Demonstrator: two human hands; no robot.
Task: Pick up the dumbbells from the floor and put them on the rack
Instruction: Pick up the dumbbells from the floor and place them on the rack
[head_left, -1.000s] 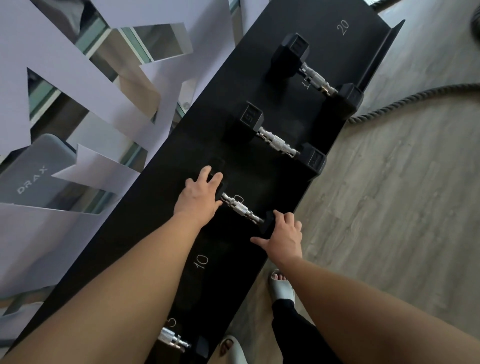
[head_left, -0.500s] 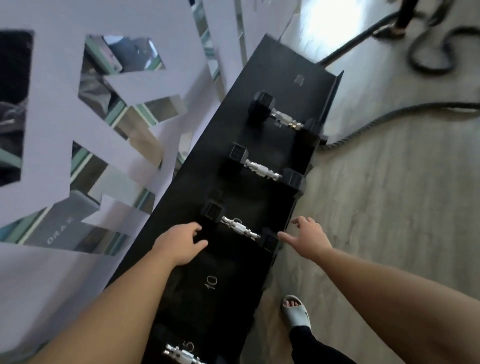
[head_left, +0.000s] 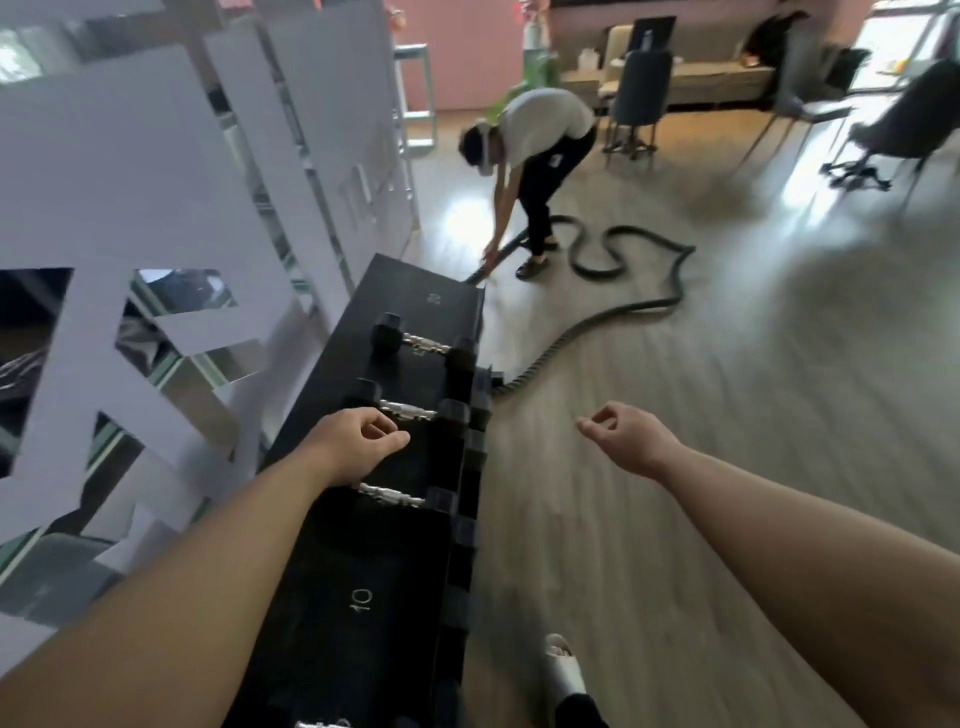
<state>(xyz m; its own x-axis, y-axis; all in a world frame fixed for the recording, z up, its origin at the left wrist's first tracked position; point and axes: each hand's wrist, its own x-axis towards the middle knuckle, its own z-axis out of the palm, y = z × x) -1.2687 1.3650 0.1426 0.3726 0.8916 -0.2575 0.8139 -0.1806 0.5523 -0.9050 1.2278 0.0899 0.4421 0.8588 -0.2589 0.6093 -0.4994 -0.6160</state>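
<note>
A long black rack (head_left: 363, 571) runs away from me along the white partition. Three black hex dumbbells with chrome handles lie across it: the nearest one (head_left: 392, 494), a middle one (head_left: 408, 410) and a far one (head_left: 426, 343). A chrome handle of another dumbbell (head_left: 322, 723) shows at the bottom edge. My left hand (head_left: 358, 441) hovers over the rack between the nearest and middle dumbbells, fingers loosely curled, holding nothing. My right hand (head_left: 623, 436) hangs over the floor to the right of the rack, loosely curled and empty.
A thick battle rope (head_left: 613, 312) snakes across the wooden floor from the rack's far end. Another person (head_left: 540, 150) bends over it further away. Chairs (head_left: 639, 88) and a sofa stand at the back. My sandalled foot (head_left: 561, 665) is beside the rack.
Both hands have let go of the nearest dumbbell, which stays on the rack, and pulled back. My view has lifted, bringing the room and the other person into sight.
</note>
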